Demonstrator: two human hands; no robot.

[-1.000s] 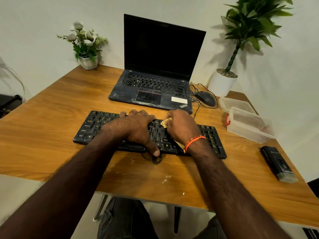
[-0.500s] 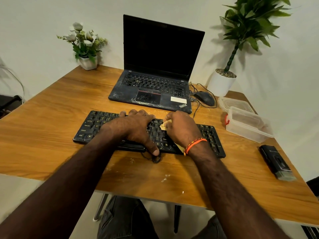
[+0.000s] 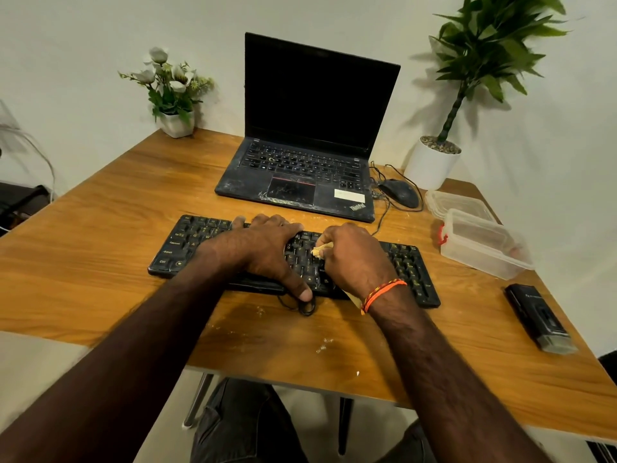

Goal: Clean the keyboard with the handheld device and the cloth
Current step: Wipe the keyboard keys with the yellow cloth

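Two hands work a flat black plastic keyboard [image 3: 187, 243] on a wooden table [image 3: 100, 228].

The right hand [image 3: 354, 259] grips a yellowish cloth [image 3: 319, 251] bunched on the middle keys; the left hand [image 3: 263, 248] lies flat, fingers spread, on the keyboard beside it. A black handheld device [image 3: 537, 317] rests at three o'clock, a dusty black laptop [image 3: 310, 135] at twelve.

Keyboard [image 3: 404, 262] near counter [image 3: 100, 262] front edge, laptop [image 3: 300, 168] behind it. Mouse [image 3: 399, 192] right of laptop. Flower pot [image 3: 175, 123] back left, potted plant [image 3: 432, 165] back right. Lidless container [image 3: 484, 243] and handheld device [image 3: 537, 317] along right edge.
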